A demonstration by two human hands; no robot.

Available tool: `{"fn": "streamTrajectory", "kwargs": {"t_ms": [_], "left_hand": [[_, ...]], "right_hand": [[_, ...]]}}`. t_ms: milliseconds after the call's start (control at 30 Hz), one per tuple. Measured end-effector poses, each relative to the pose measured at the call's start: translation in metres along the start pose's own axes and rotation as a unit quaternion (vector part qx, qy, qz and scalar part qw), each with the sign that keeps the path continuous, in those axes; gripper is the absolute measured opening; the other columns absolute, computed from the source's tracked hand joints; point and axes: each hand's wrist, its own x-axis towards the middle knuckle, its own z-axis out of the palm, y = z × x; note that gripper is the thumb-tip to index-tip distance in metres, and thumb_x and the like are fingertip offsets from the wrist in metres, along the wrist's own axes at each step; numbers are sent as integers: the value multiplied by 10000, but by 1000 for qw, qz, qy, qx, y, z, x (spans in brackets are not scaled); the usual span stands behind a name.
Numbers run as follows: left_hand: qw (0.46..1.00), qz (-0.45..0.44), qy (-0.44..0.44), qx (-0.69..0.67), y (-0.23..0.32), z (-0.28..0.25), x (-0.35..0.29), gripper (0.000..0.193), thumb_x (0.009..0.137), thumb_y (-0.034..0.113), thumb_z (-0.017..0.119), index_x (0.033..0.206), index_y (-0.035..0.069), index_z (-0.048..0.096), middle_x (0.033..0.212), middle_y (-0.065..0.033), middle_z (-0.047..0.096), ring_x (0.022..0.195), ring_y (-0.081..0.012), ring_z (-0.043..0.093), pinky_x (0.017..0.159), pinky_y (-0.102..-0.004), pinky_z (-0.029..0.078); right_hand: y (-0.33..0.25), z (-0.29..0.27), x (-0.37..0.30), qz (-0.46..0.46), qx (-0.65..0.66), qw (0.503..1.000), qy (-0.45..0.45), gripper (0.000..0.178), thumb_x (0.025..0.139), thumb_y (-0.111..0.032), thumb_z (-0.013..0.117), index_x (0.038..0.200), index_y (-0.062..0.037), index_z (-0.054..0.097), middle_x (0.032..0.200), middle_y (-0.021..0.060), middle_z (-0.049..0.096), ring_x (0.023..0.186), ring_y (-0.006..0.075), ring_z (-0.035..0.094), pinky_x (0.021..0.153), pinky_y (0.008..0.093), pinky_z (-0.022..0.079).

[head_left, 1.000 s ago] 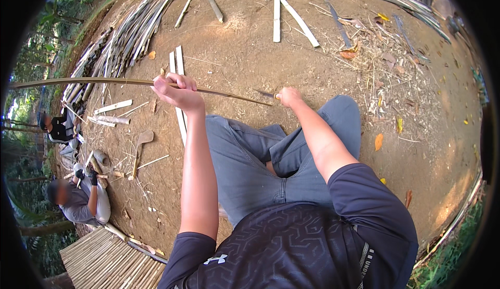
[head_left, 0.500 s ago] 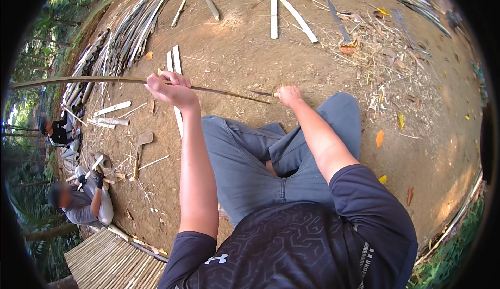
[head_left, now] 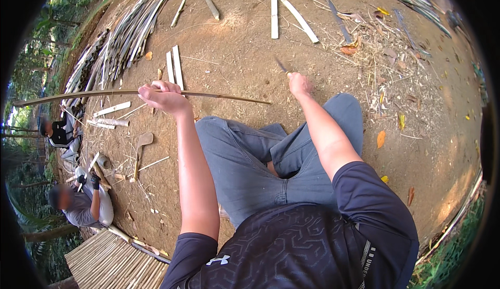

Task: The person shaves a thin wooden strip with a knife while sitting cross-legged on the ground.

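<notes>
My left hand (head_left: 164,97) is closed around a long, thin brown strip (head_left: 94,94), probably bamboo, which reaches far out to the left and bows slightly. Its thin tip ends in front of my crossed legs, over the dirt. In my right hand (head_left: 300,85) is a knife (head_left: 282,65), gripped by its handle, with the slightly blurred blade pointing up and away to the left. The blade stands apart from the strip. Both forearms stretch forward over my grey trousers (head_left: 245,169).
Two people (head_left: 86,205) sit at the left, the nearer one in dark gloves holding a pale piece. A hatchet-like tool (head_left: 141,148) lies on the ground. Split poles (head_left: 130,34) are piled at the far left, pale slats (head_left: 274,8) lie ahead, and shavings (head_left: 383,65) litter the right.
My right hand has lifted the knife away from the strip and turned its blade upward. My left hand has shifted slightly left and nearer, bringing the strip with it.
</notes>
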Motion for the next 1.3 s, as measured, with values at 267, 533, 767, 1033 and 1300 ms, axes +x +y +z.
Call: {"fn": "streamTrajectory", "kwargs": {"t_ms": [267,533,767,1033,1300], "left_hand": [[1000,-9,-3,-6,4,8,-1,442,1022,581,344,937,150,299,608,39,327,466,-58,253,411,-245,204],[999,14,-25,-22,-6,14,3,550,977,673,413,948,130,334,597,31,355,431,-53,309,370,-237,242],[1000,8,-11,-27,-4,3,-2,468,1007,611,395,928,155,327,607,31,347,451,-61,302,396,-240,238],[998,3,-34,-56,-3,8,-13,475,1011,614,392,932,153,314,604,28,365,450,-58,312,390,-240,261],[995,25,-81,-58,10,1,-8,414,1037,510,468,952,135,315,612,24,391,433,-70,365,364,-258,332]], "right_hand": [[12,16,26,-61,-88,989,-105,350,998,-403,549,1112,-122,724,1131,174,706,1087,359,666,913,483,530],[54,-28,57,389,151,894,159,293,1009,-244,506,1080,-86,741,1093,158,730,995,319,720,822,422,584],[42,-19,30,243,1,967,76,277,986,-223,522,1030,-99,765,1111,140,732,1013,308,720,830,423,591],[138,8,136,630,220,704,242,354,1006,-127,369,1201,-27,647,1078,180,732,934,308,734,788,422,594],[56,-61,44,227,408,875,-131,149,1010,-221,488,1014,-85,549,760,21,553,544,89,454,447,250,376]]}}
